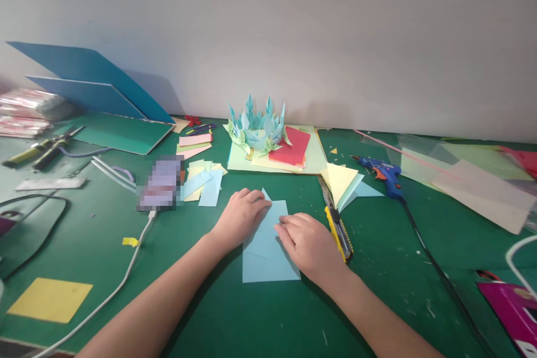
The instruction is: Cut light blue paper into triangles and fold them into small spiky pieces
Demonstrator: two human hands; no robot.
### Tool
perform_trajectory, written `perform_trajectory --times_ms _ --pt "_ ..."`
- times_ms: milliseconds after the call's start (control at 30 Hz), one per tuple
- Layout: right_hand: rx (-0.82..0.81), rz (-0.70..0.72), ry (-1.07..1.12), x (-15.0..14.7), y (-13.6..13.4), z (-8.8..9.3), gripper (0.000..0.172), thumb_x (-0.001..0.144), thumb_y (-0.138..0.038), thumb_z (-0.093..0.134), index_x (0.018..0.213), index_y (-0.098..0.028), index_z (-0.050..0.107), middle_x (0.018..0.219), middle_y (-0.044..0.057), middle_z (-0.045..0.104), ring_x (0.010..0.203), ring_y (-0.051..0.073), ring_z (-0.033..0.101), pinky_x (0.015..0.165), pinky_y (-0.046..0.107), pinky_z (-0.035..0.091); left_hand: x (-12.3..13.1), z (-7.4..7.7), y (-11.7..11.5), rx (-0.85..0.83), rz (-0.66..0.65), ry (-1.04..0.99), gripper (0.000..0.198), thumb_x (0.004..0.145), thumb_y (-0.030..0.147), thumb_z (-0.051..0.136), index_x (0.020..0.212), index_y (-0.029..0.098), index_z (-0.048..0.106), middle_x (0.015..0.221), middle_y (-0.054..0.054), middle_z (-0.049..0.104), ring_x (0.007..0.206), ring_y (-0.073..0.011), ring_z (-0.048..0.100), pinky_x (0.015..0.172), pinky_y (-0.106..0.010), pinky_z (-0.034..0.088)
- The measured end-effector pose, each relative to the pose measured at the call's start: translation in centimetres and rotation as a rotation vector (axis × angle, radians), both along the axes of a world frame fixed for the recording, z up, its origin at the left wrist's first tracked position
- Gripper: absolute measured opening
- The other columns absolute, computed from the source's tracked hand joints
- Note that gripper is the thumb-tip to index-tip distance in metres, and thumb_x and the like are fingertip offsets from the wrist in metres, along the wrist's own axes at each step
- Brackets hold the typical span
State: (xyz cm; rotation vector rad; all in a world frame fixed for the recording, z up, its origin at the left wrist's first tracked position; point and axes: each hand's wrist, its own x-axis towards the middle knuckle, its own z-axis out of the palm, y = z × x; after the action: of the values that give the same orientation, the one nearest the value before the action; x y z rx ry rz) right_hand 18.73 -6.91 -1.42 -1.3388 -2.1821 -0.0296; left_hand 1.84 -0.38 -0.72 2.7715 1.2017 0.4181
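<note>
Head view, green table [218, 313] against a pale wall; clock set on the sheet, 12 toward the wall

- Light blue paper [268, 254]: flat on the table just in front of the person, centre of view. A folded point sticks up at its 12 o'clock edge
- Left hand [241, 215]: on the sheet's 10 o'clock corner, knuckles up, fingers curled under. Whether they pinch a flap is hidden
- Right hand [308, 243]: on the sheet's 3 o'clock side, fingers [285, 229] half bent, tips pressed down on the paper near its middle, not closed around anything
- The two hands sit close, nearly touching at the fingertips

Around it:
- Yellow utility knife [339, 230] at 3 o'clock, just beside the right hand, lying lengthwise toward the wall
- Folded yellow and blue pieces [344, 182] at 2 o'clock; blue glue gun [384, 173] beyond them, its black cord running back toward 4 o'clock
- Paper crown [257, 126] in teal and pale green at 12 o'clock, standing on a pale green sheet, red paper [292, 148] touching its right side
- Loose blue and yellow strips [203, 182] at 11 o'clock, a blurred phone [161, 183] beside them with a white cable [126, 274] trailing toward 8 o'clock
- Yellow square [50, 299] at 8 o'clock, well apart
- Pliers [42, 148] and leaning blue boards [96, 84] far out at 10 o'clock
- Translucent sheets [474, 184] far out at 2 o'clock
</note>
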Motion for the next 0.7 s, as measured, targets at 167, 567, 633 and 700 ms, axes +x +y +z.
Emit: perform_trajectory --times_ms 167,567,633,700 --pt "-0.007 0.01 0.014 0.05 0.02 -0.23 0.04 0.094 -0.019 0.038 0.069 -0.015 0.068 0.079 0.011 0.072 0.072 0.021 0.063 0.067 0.034 0.051 0.19 -0.14 0.23 -0.008 -0.078 -0.07 0.025 0.094 0.019 0.037 0.096 0.02 0.062 0.124 -0.005 0.061 0.112 -0.0255 0.049 0.089 -0.042 0.037" --pt "-0.111 -0.003 0.151 0.17 0.63 -0.62 0.021 0.088 -0.017 0.045 0.078 -0.017 0.064 0.081 0.009 0.068 0.076 0.022 0.06 0.068 0.035 0.049 -0.05 0.31 0.49 0.049 0.023 -0.17 0.017 0.087 0.021 0.052 0.081 0.023 0.069 0.091 -0.007 0.065 0.094 -0.0255 0.052 0.083 -0.043 0.035" --pt "-0.138 -0.042 0.203 0.13 0.82 -0.73 0.015 0.087 -0.018 0.047 0.085 -0.017 0.062 0.078 0.007 0.066 0.073 0.021 0.06 0.065 0.033 0.048 -0.12 0.21 0.52 0.035 -0.01 -0.248 0.014 0.085 0.021 0.056 0.08 0.023 0.068 0.089 -0.005 0.067 0.093 -0.0243 0.054 0.085 -0.043 0.036" --pt "-0.154 -0.082 0.259 0.12 0.97 -0.86 0.015 0.085 -0.019 0.049 0.095 -0.017 0.06 0.076 0.005 0.064 0.07 0.02 0.059 0.063 0.031 0.047 -0.19 0.07 0.53 -0.015 -0.082 -0.345 0.011 0.085 0.019 0.057 0.08 0.022 0.067 0.085 -0.003 0.07 0.088 -0.0209 0.059 0.086 -0.041 0.039"
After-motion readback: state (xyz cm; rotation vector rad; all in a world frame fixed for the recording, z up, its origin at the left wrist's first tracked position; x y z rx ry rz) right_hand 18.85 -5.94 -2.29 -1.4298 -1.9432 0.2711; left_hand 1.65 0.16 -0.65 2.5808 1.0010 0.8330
